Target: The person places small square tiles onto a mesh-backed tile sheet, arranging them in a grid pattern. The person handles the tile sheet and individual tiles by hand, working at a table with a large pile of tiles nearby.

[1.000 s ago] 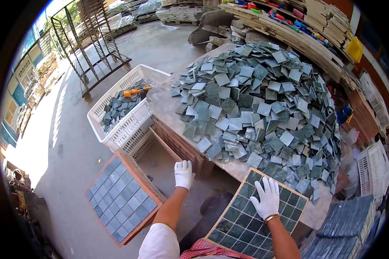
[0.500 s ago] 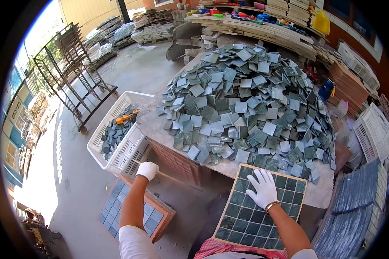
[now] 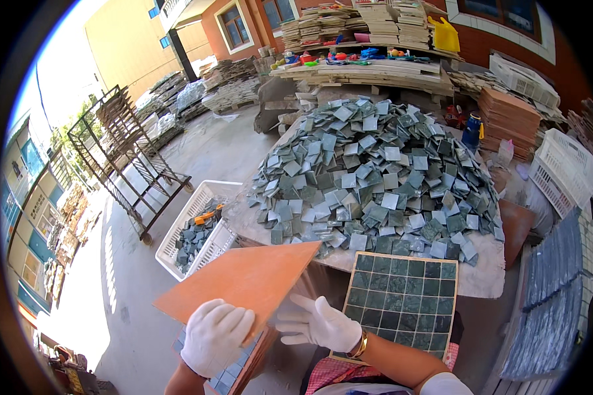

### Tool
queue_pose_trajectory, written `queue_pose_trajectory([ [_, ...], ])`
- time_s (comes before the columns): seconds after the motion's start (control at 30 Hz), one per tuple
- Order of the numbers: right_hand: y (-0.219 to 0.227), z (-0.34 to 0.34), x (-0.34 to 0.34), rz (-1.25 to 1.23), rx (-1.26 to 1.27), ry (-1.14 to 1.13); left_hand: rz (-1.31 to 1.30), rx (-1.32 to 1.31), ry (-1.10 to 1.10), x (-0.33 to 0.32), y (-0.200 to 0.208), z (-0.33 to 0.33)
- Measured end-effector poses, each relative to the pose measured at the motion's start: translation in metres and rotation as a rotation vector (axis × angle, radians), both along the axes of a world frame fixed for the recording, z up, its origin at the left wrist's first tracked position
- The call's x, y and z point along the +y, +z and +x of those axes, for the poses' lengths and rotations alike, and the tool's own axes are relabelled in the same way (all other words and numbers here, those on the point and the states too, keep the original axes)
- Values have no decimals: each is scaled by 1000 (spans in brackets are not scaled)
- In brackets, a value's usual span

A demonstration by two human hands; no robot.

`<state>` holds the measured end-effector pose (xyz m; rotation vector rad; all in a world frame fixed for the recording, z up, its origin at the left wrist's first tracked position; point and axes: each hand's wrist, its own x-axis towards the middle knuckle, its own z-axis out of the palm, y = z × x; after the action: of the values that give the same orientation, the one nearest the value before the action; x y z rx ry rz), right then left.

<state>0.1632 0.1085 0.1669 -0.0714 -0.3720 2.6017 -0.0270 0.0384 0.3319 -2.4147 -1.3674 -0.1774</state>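
My gloved left hand (image 3: 219, 334) grips the near edge of a thin, square orange-brown board (image 3: 244, 273), which is raised and tilted. Beside that board, my gloved right hand (image 3: 319, 322) has its fingers spread and holds nothing. Under my right forearm, a wood-edged tray (image 3: 402, 296) of dark green square tiles in a grid leans against the table edge above my lap. Below the raised board, a stack topped with blue-grey tiles (image 3: 227, 380) shows only in part. A large heap of loose grey-green stone tiles (image 3: 375, 178) covers the table (image 3: 484, 280).
Left of the table stands a white plastic crate (image 3: 167, 253) with tile pieces and an orange-handled tool (image 3: 207, 216). Farther left is a metal rack trolley (image 3: 135, 164). On the right are stacked tile sheets (image 3: 553, 296), white crates (image 3: 563, 171) and a pile of orange-brown boards (image 3: 507, 122).
My left hand has taken hold of the orange-brown board and lifted it over the blue-grey stack. My right hand has left the green tile grid and moved left toward the board.
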Motion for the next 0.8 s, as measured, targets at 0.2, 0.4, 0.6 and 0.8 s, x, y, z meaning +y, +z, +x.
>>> queue_pose_trajectory([
  [0.2, -8, 47, -7, 201, -193, -187, -184, -240, -320, -37, -62, 76],
  [0.4, -65, 196, -31, 435, -494, -235, -38, -746, 649, -12, -195, -1],
  [0.6, -81, 253, -63, 490, -814, -422, -759, -1662, 559, -12, -264, 32],
  [0.8, -66, 282, -57, 535, -1099, -795, -727, -1870, 548, 7, -268, 59],
])
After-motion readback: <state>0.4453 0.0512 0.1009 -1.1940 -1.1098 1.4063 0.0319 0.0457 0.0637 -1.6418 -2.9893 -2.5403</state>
